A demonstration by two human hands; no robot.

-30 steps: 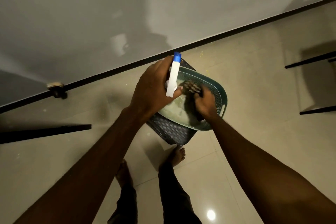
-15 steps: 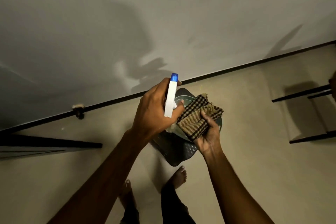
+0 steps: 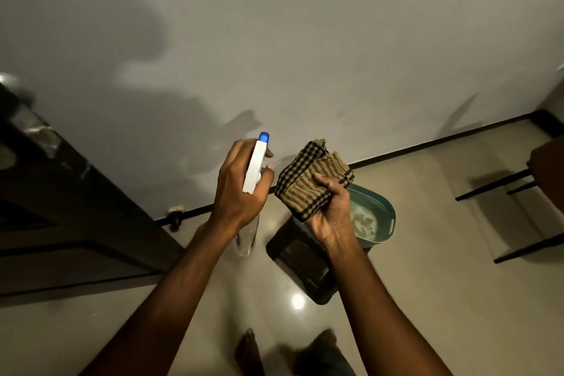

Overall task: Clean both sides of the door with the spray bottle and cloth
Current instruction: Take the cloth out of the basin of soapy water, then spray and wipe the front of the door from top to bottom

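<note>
My left hand [image 3: 238, 186] grips a spray bottle [image 3: 254, 166] with a white head and blue nozzle; its clear body hangs below my wrist. A folded checked cloth [image 3: 308, 183], tan with dark lines, sits in the grip of my right hand [image 3: 331, 214], held up beside the bottle. The dark wooden door [image 3: 58, 207] stands open at the left edge, its side facing me. Both hands are raised in front of the pale wall.
A teal basket [image 3: 381, 214] rests on a dark woven stool [image 3: 305, 259] just below my right hand. A door stopper [image 3: 175, 217] sits at the skirting. Dark chair legs [image 3: 494, 183] stand at the right. My feet are at the bottom on the glossy tile floor.
Both hands have lifted away from the basket with the bottle and cloth. The view has swung left, bringing the dark door into sight.
</note>
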